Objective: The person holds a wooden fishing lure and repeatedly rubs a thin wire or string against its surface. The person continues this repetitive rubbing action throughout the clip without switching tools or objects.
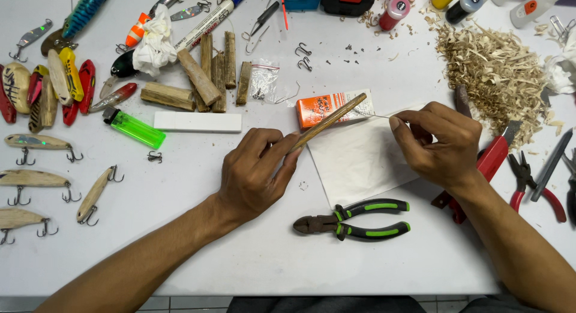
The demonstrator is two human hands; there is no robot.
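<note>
Above the white paper sheet (pixel 360 160), the left hand (pixel 255 172) grips a slim wooden stick (pixel 329 122) while the right hand (pixel 441 142) pinches a thin wire (pixel 375 115) at its tip, apparently just entering; green-handled cutters (pixel 354 218) lie below, untouched.

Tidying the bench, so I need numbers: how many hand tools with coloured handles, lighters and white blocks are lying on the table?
Green-handled cutters: 1
Red-handled pliers: 1
Red-handled knife: 1
Green lighter: 1
White block: 1
Total: 5
</note>
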